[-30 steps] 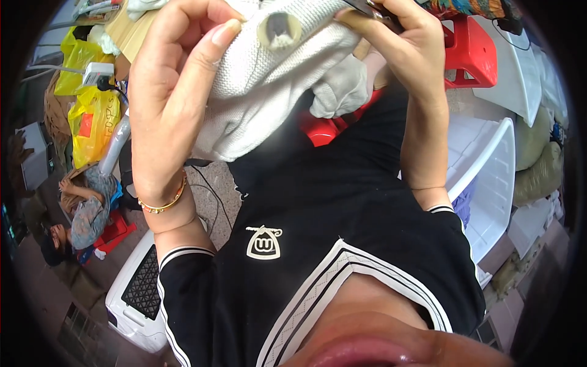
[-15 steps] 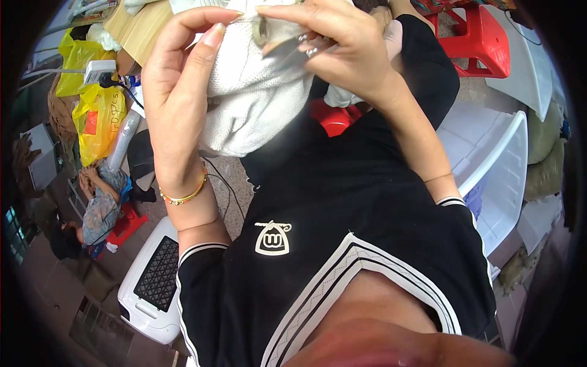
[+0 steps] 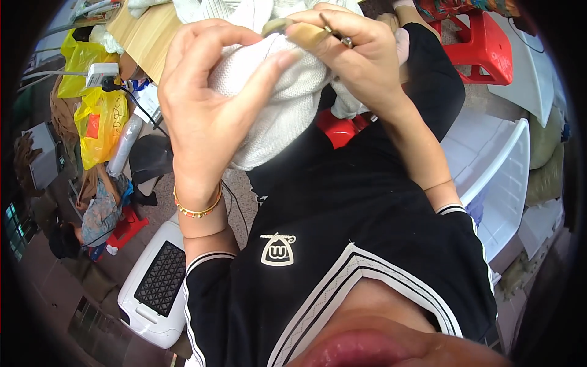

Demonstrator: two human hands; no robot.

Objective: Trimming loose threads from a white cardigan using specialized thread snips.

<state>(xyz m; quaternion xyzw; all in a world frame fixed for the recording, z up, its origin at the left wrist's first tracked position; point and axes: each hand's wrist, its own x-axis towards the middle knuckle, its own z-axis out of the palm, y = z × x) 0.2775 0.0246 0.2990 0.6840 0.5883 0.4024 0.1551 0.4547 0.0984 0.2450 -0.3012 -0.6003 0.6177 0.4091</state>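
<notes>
My left hand (image 3: 205, 110) grips a bunched piece of white knitted fabric (image 3: 266, 131), its thumb lying across the front and its fingers behind. At the top of the fabric is a round greenish-grey button (image 3: 276, 26). My right hand (image 3: 370, 58) has its thumb and forefinger at the button's edge, pressed against the knit. A small metal tool (image 3: 346, 41) sticks out between the fingers of that hand; most of it is hidden, and its kind cannot be made out.
More white knitwear (image 3: 214, 9) lies on a wooden tabletop (image 3: 143, 37) ahead. Yellow plastic bags (image 3: 101, 122) and a power strip (image 3: 101, 74) are at the left. Red stools (image 3: 489, 49) and a white plastic bin (image 3: 501, 183) stand at the right. Another person (image 3: 101, 211) sits at the far left.
The left hand has moved right and its thumb now lies across the fabric, no longer pinching near the thread. The right hand has shifted right and down, its fingertips now at the button.
</notes>
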